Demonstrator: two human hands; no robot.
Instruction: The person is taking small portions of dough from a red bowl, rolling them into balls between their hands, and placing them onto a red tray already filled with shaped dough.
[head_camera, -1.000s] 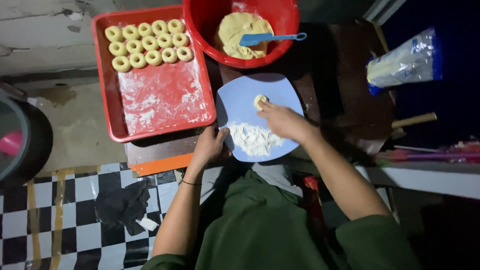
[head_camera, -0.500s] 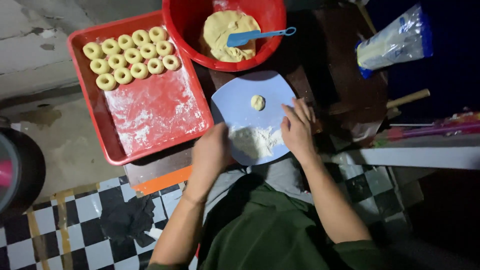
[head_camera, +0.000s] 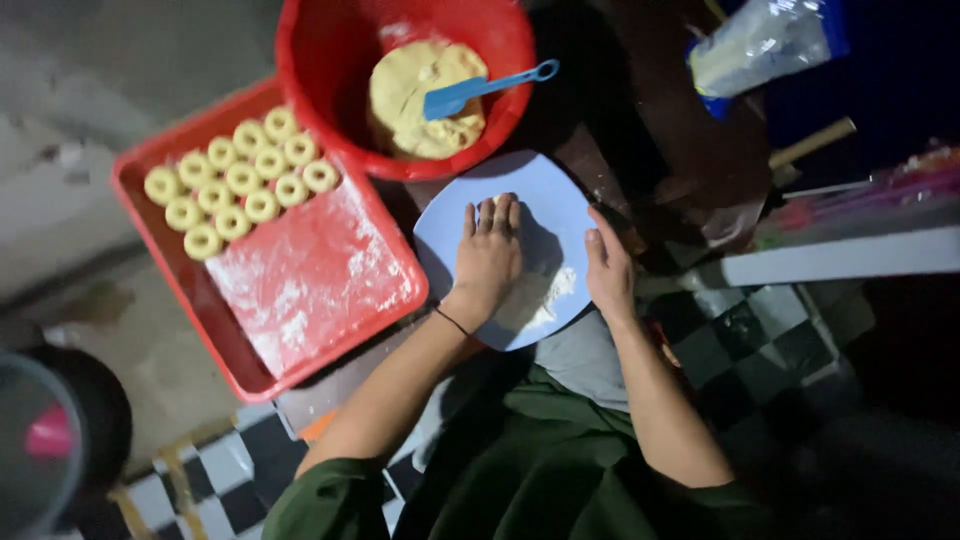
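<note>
A pale blue plate (head_camera: 548, 210) lies on a dark table in front of me. My left hand (head_camera: 487, 255) lies flat on it, palm down, fingers straight and close together, over the spot where a small dough piece lay. That piece is hidden. My right hand (head_camera: 608, 265) rests along the plate's right rim, fingers extended. A patch of white flour (head_camera: 550, 295) sits on the plate between my hands.
Behind the plate, a red bowl (head_camera: 320, 70) holds yellow dough (head_camera: 410, 100) and a blue spatula (head_camera: 480, 88). At left, a floured red tray (head_camera: 310, 285) carries several ring-shaped dough pieces (head_camera: 240, 180). A plastic bag (head_camera: 760, 45) and a wooden stick (head_camera: 812, 144) lie at right.
My left hand has left the plate's near edge and now lies flat over the dough piece. My right hand has moved off the flour to the right rim. The view has shifted closer.
</note>
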